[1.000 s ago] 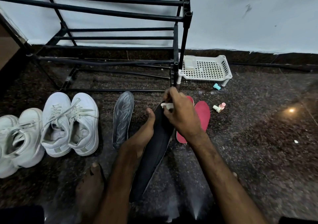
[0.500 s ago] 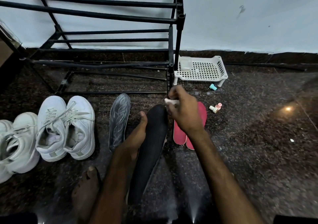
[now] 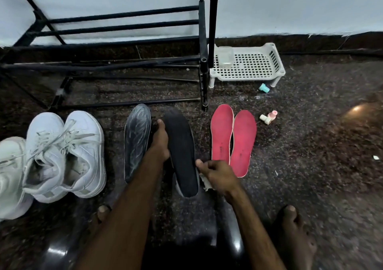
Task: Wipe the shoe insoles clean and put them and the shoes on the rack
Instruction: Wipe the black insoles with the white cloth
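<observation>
My left hand (image 3: 159, 143) grips the left edge of a black insole (image 3: 182, 151) and holds it over the dark floor. My right hand (image 3: 217, 176) pinches a small white wipe (image 3: 206, 183) against the insole's lower right edge. A grey patterned insole (image 3: 136, 141) lies on the floor just left of my left hand. Two red insoles (image 3: 233, 139) lie side by side to the right. White sneakers (image 3: 64, 155) stand at the left, with another white shoe (image 3: 10, 176) at the frame's edge. The black metal shoe rack (image 3: 204, 62) stands behind them.
A white perforated plastic tray (image 3: 248, 64) with a small clear box (image 3: 225, 57) sits right of the rack. A teal cap (image 3: 264, 87) and a small pink and cream bottle (image 3: 269, 117) lie on the floor. My bare feet (image 3: 294, 234) rest at the bottom.
My right hand has drawn the wipe from the top of the black insole down to its lower end. The two red insoles, earlier partly hidden by that hand, now show fully.
</observation>
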`<state>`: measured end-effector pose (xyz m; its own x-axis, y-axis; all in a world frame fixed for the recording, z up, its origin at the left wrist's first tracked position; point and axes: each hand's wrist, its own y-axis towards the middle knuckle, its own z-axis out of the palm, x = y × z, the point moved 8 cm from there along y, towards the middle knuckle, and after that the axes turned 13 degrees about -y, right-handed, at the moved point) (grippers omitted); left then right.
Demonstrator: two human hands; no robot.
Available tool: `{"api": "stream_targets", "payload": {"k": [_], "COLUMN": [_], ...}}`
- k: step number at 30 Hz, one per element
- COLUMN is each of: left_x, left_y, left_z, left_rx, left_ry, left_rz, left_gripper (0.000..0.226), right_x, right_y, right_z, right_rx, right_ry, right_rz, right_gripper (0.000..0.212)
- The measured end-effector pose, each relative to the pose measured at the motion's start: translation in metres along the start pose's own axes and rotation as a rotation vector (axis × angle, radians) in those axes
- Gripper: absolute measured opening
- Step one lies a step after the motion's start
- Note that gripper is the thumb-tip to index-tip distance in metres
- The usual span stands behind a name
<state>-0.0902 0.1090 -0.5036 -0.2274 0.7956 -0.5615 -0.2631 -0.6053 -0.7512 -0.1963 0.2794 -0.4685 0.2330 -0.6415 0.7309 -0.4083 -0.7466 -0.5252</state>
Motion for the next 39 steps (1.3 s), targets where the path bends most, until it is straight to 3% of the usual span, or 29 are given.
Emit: {"api": "stream_targets", "payload": {"k": [5,9,12,17,20,23,28,32,36,39], "left_x": [-0.005,-0.011,-0.017,-0.013,-0.015,-0.011,-0.002,0.001,0.0,0.001], "left_y": [0.017,0.011,0.008,0.006,-0.006,-0.012,-0.007,-0.006,-0.007,-0.006], "left_z": [0.023,0.033,0.025,0.0,0.006,0.008,0.008,0.011,0.012,0.012], "left_rx": [-0.035,0.001,-0.021,-0.017,0.066,0.131,0.106,0.072,0.054,0.049], "left_ry": [0.061,0.538,0.91,0.886,0.949,0.989,1.051,1.137,1.103,1.157], "left_rz": [0.129,0.385,0.604,0.655,0.725,0.736,0.706,0.706,0.684,0.669], "left_gripper": [0.067,0.039,0.042,0.07,0.079,0.079,0.095,0.103,0.099,0.098], "right_x": [-0.008,-0.004,0.004,0.004,0.016,0.033,0.067,0.097,0.078,0.089], "right_y": [0.014,0.032,0.039,0.025,0.022,0.034,0.07,0.093,0.11,0.114], "right_z": [0.0,-0.01,-0.009,-0.034,-0.04,-0.041,-0.035,-0.018,-0.043,-0.04], "right_rx": [-0.147,-0.229,-0.197,-0.404,-0.462,-0.466,-0.425,-0.395,-0.554,-0.53], "right_ry": [-0.003,-0.166,-0.343,-0.33,-0.208,-0.196,-0.35,-0.47,-0.177,-0.255], "right_rz": [0.066,0.068,0.029,-0.004,-0.117,-0.188,-0.32,-0.436,-0.281,-0.322], "right_gripper": [0.027,0.028,0.033,0.016,0.031,0.039,0.019,0.017,0.022,0.02]}}
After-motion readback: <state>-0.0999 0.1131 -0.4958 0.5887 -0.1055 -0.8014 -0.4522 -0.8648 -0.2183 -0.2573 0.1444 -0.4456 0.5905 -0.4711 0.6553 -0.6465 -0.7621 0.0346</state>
